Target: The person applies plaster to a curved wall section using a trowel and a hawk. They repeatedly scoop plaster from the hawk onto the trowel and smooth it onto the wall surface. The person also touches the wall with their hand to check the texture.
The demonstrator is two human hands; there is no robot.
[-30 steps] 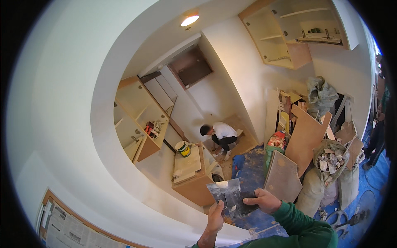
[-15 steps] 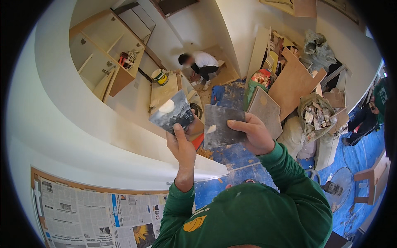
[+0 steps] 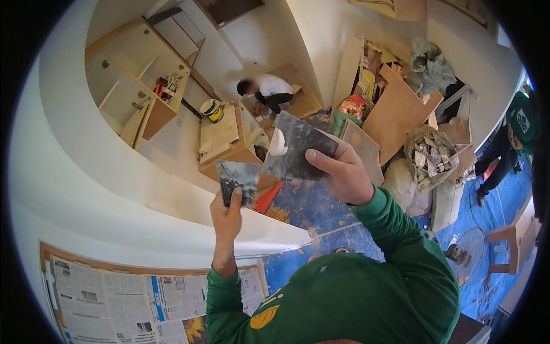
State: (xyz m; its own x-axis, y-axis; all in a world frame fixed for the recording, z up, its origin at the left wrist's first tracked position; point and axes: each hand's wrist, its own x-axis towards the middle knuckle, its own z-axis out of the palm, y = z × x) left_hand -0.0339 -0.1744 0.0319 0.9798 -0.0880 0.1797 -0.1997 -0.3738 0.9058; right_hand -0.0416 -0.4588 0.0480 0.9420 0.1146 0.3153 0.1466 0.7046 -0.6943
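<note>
My right hand [image 3: 352,175] grips a flat, square, dark grey putty spreader [image 3: 301,150], its thumb pressed on the upper face. Near that spreader's left edge sits a lump of white putty [image 3: 278,142]. Lower and to the left, my left hand [image 3: 227,221] is closed on a second grey putty spreader [image 3: 245,175], smeared with dark and pale streaks. The two spreaders are held in front of me, near each other; whether their edges touch I cannot tell. My fingers beneath both spreaders are mostly hidden.
A curved white wall [image 3: 143,200] runs along my left, above a newspaper-covered panel [image 3: 120,298]. A person in white [image 3: 272,86] crouches ahead; another in green [image 3: 518,126] stands right. Boards [image 3: 395,109] and a debris sack [image 3: 432,157] are piled right, near a fan [image 3: 467,255].
The white putty lump has passed from the left spreader to the right one. My right hand has risen with its spreader, while my left has moved lower and leftward.
</note>
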